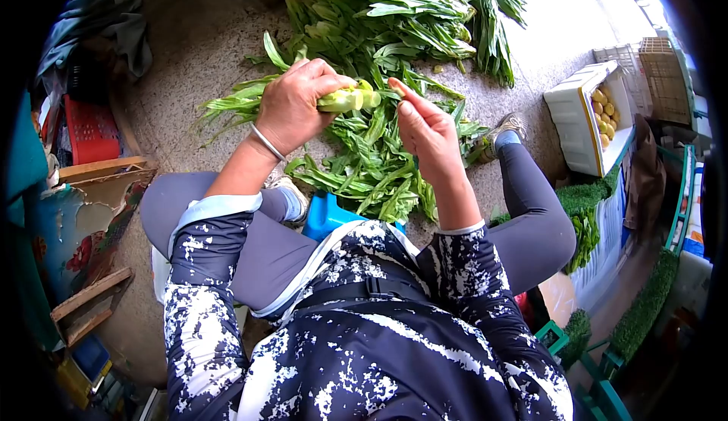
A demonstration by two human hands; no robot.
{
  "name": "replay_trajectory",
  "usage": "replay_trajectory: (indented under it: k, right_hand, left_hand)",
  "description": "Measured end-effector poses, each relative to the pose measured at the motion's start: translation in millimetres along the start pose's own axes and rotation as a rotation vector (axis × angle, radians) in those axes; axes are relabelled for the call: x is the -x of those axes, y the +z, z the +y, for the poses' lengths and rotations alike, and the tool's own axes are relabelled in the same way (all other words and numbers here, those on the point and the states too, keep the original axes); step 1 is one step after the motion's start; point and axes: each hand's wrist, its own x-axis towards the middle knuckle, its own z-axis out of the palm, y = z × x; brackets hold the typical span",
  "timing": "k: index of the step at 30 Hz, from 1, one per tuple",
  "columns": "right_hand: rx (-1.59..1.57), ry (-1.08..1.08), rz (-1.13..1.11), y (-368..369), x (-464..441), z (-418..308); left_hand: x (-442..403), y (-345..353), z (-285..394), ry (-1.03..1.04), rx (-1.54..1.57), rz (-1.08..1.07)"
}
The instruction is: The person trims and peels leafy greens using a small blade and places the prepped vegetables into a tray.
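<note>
My left hand point(297, 104) is wrapped round a bunch of long-leafed greens point(350, 100), with the pale cut stem ends facing right and the leaves trailing out to the left. Just right of those stem ends is my right hand point(431, 129), its thumb and forefinger drawn together. Whatever small thing lies in its fingers I cannot make out. Below both hands, loose leaves point(379, 167) are heaped on the floor between my legs. A large pile of the same greens point(394, 11) lies farther ahead.
A white foam box point(570, 121) of round yellowish produce point(604, 114) stands at right, near plastic crates point(661, 80). Under me is a blue stool point(327, 216). At left are a red basket point(91, 129) and a wooden frame point(91, 296). Speckled floor point(193, 49) surrounds the greens.
</note>
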Motion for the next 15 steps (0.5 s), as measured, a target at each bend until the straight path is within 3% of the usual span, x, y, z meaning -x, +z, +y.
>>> replay_trajectory:
  k: [7, 12, 15]
  right_hand:
    - [0.258, 0.002, -0.069, 10, 7, 7]
    - [0.189, -0.099, 0.063, 7, 2, 19]
    - [0.080, -0.066, 0.257, -5, -6, 36]
  left_hand:
    - [1, 2, 2, 0.032, -0.145, 0.007]
    - [3, 7, 0, -0.001, -0.080, -0.044]
    - [4, 11, -4, -0.216, 0.092, -0.246]
